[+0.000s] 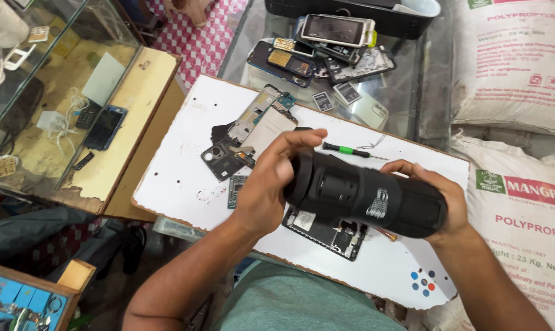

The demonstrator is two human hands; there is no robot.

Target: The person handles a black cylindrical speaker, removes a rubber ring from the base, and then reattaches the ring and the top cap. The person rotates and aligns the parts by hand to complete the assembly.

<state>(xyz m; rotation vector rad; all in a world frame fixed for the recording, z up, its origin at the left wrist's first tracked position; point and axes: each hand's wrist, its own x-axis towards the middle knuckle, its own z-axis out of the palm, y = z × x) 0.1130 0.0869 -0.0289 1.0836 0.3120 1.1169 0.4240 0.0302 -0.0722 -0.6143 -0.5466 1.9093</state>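
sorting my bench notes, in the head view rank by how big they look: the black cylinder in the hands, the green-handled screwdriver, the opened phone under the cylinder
1. black cylinder, though it is nearest the camera
2. opened phone, partly hidden, so unsure
3. green-handled screwdriver

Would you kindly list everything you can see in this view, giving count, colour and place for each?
black cylinder: one, black, held sideways over the board in both hands
white board: one, white, centre, bearing the phone parts
opened phone frame: one, black, on the board under the cylinder
disassembled phones: several pieces, black and silver, board's upper left
screwdriver: one, green and black, on the board above the cylinder
phone pile: several, mostly dark, on the glass top behind the board
glass display case: one, far left, holding phones and cables
sacks: two at least, white, right edge
left hand: grips the cylinder's left end
right hand: cups its right end
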